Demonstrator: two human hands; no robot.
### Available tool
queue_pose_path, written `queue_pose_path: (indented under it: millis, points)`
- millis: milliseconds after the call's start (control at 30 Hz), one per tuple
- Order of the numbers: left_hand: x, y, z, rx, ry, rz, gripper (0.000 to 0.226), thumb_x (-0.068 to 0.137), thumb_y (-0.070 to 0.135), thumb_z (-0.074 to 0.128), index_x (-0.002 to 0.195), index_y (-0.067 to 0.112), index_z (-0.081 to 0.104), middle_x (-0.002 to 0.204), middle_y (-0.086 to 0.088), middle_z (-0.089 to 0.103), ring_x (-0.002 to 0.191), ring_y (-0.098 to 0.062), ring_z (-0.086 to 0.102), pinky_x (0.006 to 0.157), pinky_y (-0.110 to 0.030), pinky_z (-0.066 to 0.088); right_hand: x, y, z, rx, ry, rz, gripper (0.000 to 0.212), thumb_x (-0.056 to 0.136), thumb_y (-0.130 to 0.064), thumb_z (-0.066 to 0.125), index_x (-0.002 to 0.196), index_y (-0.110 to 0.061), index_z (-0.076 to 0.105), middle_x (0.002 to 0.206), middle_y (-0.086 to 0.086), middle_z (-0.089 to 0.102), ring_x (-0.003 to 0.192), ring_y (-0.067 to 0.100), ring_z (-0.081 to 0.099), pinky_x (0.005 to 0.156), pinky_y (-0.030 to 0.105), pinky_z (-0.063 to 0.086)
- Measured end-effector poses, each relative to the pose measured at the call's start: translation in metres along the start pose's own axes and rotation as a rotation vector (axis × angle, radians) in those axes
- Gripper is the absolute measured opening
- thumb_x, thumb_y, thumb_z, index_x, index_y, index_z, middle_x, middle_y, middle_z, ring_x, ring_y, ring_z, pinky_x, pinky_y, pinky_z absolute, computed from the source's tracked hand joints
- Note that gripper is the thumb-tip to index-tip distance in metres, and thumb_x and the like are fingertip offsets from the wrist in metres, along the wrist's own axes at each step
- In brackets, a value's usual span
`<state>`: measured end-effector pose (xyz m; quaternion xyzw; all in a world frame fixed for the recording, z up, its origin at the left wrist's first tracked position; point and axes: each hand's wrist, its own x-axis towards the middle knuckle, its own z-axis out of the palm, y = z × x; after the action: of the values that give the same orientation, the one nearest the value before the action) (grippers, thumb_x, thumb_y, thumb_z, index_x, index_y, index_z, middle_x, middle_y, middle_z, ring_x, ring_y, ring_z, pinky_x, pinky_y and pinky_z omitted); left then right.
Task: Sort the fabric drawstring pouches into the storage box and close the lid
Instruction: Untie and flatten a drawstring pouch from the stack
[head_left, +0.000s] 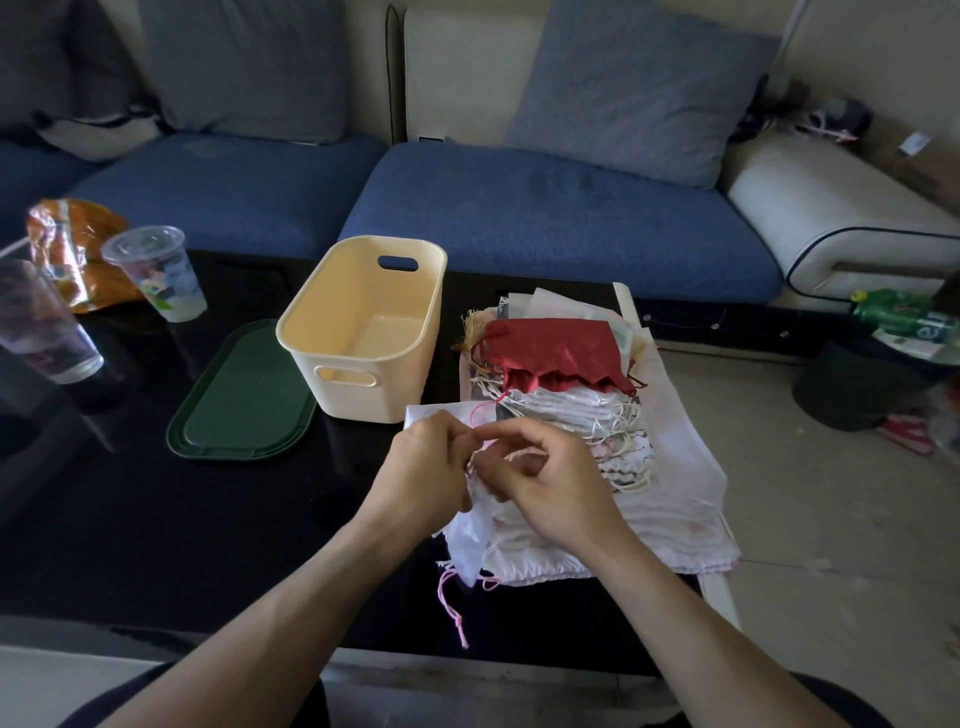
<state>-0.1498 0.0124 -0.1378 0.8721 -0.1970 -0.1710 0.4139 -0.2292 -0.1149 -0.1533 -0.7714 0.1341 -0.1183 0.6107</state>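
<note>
Both hands, left hand (427, 457) and right hand (550, 486), are pinched on a white pouch (475, 525) held over the pouch pile (566, 410), beside the open box (363, 327).

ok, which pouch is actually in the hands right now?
The white pouch with the pink drawstring, at the stack's near-left corner: both the left hand and right hand pinch it. The red satin pouch lies untouched on top, farther back.

Dim daylight, glossy table glare, edges warped
</note>
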Motion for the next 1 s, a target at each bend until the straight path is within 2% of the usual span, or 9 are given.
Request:
queue_pose_path:
  millis: [100,200,267,367,533,633,767,833,1000]
  points:
    - [0.001,0.000,0.000,-0.052,-0.011,-0.041,0.019,0.104,0.021,0.043,0.094,0.015,0.058,0.064,-0.007,0.071,0.056,-0.015,0.068,0.049,-0.025,0.048,0.001,0.003,0.000,-0.100,0.025,-0.028,0.015,0.089,-0.016,0.075,0.099,-0.028,0.077,0.080,-0.003,0.075,0.063,0.021,0.069,0.065,0.035,0.057]
    - [0.002,0.003,-0.001,-0.192,-0.026,-0.066,0.016,0.104,0.014,0.042,0.103,0.005,0.055,0.076,-0.016,0.070,0.052,-0.013,0.068,0.049,-0.020,0.049,0.000,0.004,-0.001,-0.154,0.027,-0.017,0.004,0.087,-0.021,0.078,0.090,-0.021,0.080,0.078,-0.009,0.076,0.067,0.007,0.070,0.066,0.027,0.056]
    - [0.002,0.005,-0.002,-0.264,-0.053,-0.072,0.016,0.104,0.012,0.042,0.104,0.000,0.052,0.074,-0.020,0.071,0.051,-0.014,0.066,0.050,-0.021,0.052,-0.001,0.004,0.000,-0.153,0.026,0.007,0.008,0.086,-0.024,0.079,0.084,-0.017,0.078,0.074,-0.007,0.076,0.068,0.006,0.071,0.069,0.027,0.058]
    - [0.001,0.006,-0.002,-0.334,-0.090,-0.091,0.016,0.105,0.015,0.043,0.104,0.001,0.049,0.072,-0.018,0.072,0.056,-0.019,0.069,0.054,-0.024,0.056,-0.001,0.004,-0.001,-0.203,0.046,0.040,0.017,0.084,-0.026,0.081,0.078,-0.013,0.073,0.068,-0.005,0.074,0.064,0.006,0.071,0.064,0.021,0.055]
    - [0.001,0.006,-0.002,-0.346,-0.077,-0.105,0.021,0.104,0.021,0.046,0.102,0.000,0.051,0.073,-0.013,0.074,0.059,-0.022,0.072,0.055,-0.027,0.058,0.001,0.002,-0.001,-0.189,0.033,0.073,0.014,0.083,-0.023,0.082,0.088,-0.014,0.072,0.074,-0.006,0.074,0.065,0.004,0.071,0.063,0.019,0.055]
    - [0.001,0.008,-0.003,-0.369,-0.072,-0.134,0.024,0.105,0.023,0.045,0.101,0.000,0.050,0.074,-0.016,0.074,0.060,-0.025,0.072,0.053,-0.026,0.057,0.001,0.002,0.001,-0.171,0.009,0.085,0.005,0.084,-0.019,0.079,0.085,-0.016,0.074,0.073,-0.009,0.074,0.068,0.005,0.071,0.064,0.018,0.055]
    - [-0.001,0.011,-0.005,-0.358,-0.104,-0.143,0.028,0.106,0.022,0.041,0.094,0.000,0.051,0.074,-0.021,0.073,0.064,-0.028,0.073,0.054,-0.025,0.057,0.001,0.001,0.001,-0.136,0.009,0.126,0.022,0.084,-0.033,0.079,0.080,-0.011,0.075,0.067,-0.003,0.074,0.061,0.004,0.069,0.058,0.014,0.049]
    - [-0.002,0.011,-0.004,-0.341,-0.117,-0.133,0.031,0.107,0.022,0.039,0.087,0.001,0.052,0.076,-0.021,0.073,0.066,-0.030,0.074,0.059,-0.030,0.060,0.001,0.002,0.001,-0.156,0.001,0.131,0.018,0.086,-0.027,0.078,0.079,-0.011,0.073,0.064,-0.004,0.073,0.057,0.001,0.067,0.055,0.012,0.045]
    - [0.004,0.006,-0.002,-0.328,-0.059,-0.131,0.026,0.106,0.025,0.041,0.103,0.001,0.049,0.087,-0.013,0.073,0.061,-0.028,0.073,0.053,-0.028,0.056,0.003,0.006,0.001,-0.210,-0.027,0.135,0.012,0.087,-0.027,0.076,0.080,-0.017,0.074,0.072,-0.007,0.074,0.067,0.003,0.069,0.065,0.024,0.053]
